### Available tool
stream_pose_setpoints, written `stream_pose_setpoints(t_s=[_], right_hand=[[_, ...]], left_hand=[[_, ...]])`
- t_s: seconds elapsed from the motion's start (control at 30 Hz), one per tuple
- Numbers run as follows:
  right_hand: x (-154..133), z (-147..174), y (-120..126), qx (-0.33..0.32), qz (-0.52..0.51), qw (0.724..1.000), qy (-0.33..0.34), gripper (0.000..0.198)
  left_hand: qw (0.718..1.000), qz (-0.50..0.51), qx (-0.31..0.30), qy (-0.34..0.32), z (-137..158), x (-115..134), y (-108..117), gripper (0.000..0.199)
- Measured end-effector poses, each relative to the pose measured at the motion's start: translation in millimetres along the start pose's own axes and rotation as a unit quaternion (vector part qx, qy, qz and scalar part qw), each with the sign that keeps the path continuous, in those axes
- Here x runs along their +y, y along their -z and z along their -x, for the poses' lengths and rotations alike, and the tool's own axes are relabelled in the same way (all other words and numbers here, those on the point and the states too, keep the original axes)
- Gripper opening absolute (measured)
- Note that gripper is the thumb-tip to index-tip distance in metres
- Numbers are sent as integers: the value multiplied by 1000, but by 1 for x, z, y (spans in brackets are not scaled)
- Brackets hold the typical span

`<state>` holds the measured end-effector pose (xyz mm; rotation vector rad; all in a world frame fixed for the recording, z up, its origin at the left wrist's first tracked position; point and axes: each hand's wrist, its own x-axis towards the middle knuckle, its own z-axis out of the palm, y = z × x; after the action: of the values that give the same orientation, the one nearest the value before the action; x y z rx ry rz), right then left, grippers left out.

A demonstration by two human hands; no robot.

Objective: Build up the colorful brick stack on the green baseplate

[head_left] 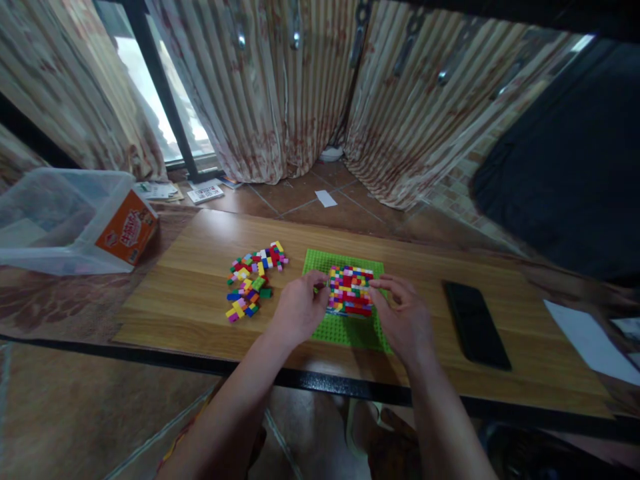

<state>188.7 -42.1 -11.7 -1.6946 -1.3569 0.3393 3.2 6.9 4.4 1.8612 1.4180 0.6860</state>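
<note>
Right at the middle of the wooden bench point(190, 293) lies a bright green studded baseplate point(345, 328), and on its far half sits a low, flat block of small toy bricks point(350, 290). The block is roughly square, a few rows across, a patchwork of red, yellow, pink, blue, green and white pieces packed tight with no clear pattern. The near half of the baseplate is bare studs.

The left hand point(299, 308) is at the block's left edge, fingers curled in and thumb toward the bricks, touching its side. The right hand point(403, 317) is at the right edge, fingertips bent onto the block's corner. Each grip is closed lightly against the block's edges; whether either pinches a single brick I cannot tell.

Just left of the baseplate, apart from it, a loose pile of bricks point(253, 280) in the same colours is scattered on the wood. A black phone point(475, 323) lies flat to the right, well apart. A clear plastic tub point(60, 220) with an orange label sits off the bench's left end.
</note>
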Motion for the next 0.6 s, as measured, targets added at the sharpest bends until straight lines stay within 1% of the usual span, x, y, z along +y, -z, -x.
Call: stream_pose_setpoints(t_s=[0.17, 0.3, 0.4, 0.5, 0.6], right_hand=[[-9, 1, -6, 29, -3, 999, -19, 19], [-18, 2, -12, 35, 5, 998, -51, 20], [-22, 2, -16, 47, 4, 997, -62, 19], [-23, 2, -18, 51, -1, 997, -60, 17], [-24, 3, -19, 45, -9, 998, -51, 19]], left_hand=[[1000, 10, 1, -12, 0, -2, 0, 25], [1000, 6, -10, -21, -1, -2, 4, 25], [1000, -1, -12, -19, -4, -4, 5, 27], [1000, -3, -17, -18, -7, -5, 5, 31], [1000, -15, -20, -8, -8, -4, 6, 37]])
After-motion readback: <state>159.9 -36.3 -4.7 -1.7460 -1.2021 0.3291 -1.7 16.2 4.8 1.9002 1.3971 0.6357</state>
